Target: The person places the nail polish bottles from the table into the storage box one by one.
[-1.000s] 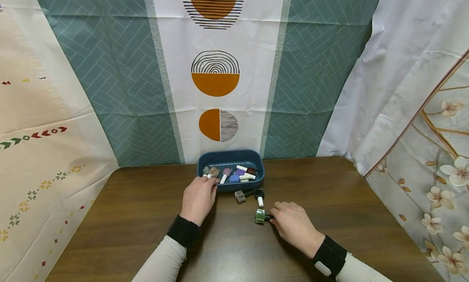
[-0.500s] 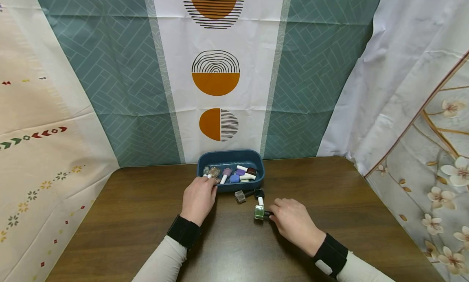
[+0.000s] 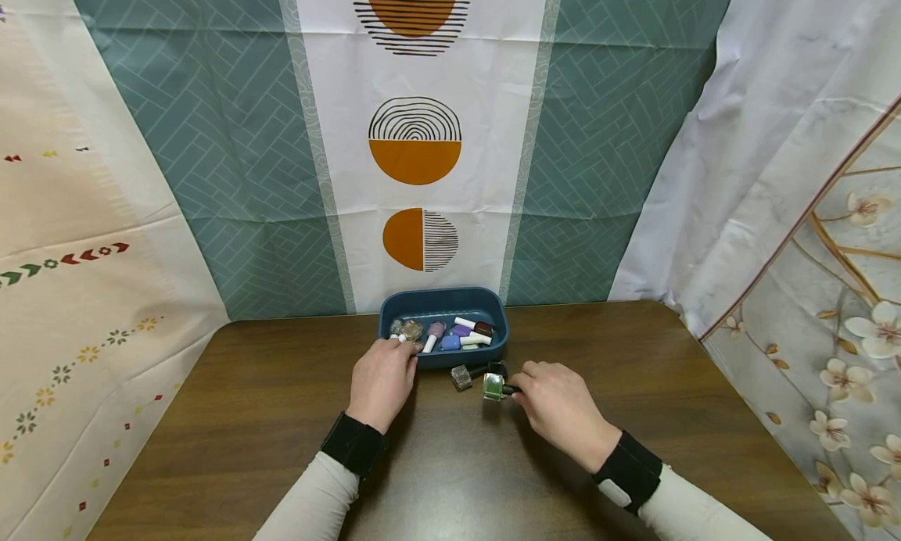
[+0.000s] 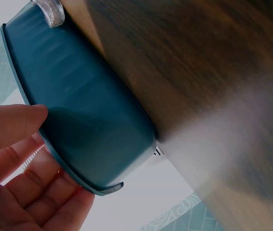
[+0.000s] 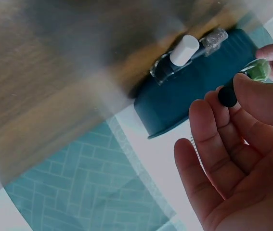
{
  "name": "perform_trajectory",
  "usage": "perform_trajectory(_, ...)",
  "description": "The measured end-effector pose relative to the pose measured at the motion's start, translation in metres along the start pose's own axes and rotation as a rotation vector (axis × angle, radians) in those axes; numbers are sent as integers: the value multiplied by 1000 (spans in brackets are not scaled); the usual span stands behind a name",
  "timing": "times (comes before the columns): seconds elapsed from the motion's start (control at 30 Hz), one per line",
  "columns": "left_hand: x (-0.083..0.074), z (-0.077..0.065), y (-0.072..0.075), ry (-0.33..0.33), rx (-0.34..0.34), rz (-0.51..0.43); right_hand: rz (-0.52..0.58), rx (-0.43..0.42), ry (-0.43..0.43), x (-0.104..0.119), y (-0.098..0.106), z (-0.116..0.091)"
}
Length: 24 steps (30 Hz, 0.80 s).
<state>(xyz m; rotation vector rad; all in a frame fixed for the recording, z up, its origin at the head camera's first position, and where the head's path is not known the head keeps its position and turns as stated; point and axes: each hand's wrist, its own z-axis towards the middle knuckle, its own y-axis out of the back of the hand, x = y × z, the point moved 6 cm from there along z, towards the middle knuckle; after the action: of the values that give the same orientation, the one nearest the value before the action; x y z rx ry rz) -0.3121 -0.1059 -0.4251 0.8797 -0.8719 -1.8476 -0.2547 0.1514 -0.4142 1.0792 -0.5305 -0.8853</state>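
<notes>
My left hand (image 3: 382,381) grips the near left rim of a dark blue plastic bin (image 3: 450,361). In the left wrist view the thumb (image 4: 18,122) lies on the bin's outer wall, with the fingers over the rim. My right hand (image 3: 559,408) pinches the black cap (image 5: 227,95) of a green nail polish bottle (image 3: 493,386) between thumb and fingers. That bottle is raised off the table, in front of the bin's right half. Inside the bin lie several nail polish bottles, among them a mauve one (image 3: 437,330) and a blue one (image 3: 450,343).
On the table before the bin lie a glittery nail polish bottle (image 3: 461,377) and a dark one with a white cap (image 5: 184,50), partly hidden in the head view. The brown table (image 3: 281,416) ends at a patterned cloth (image 3: 425,189) behind the bin.
My right hand has carried the green nail polish bottle up and away from me toward the bin, now covering the dark bottle's white cap in the head view. My left hand stays put.
</notes>
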Motion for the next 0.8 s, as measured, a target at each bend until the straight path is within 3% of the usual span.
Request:
perform_trajectory(0.23, 0, 0, 1, -4, -2, 2, 24, 10, -16, 0, 3, 9)
perform_trajectory(0.8, -1, -1, 2, -12, -11, -1, 6, -69, 19, -3, 6, 30)
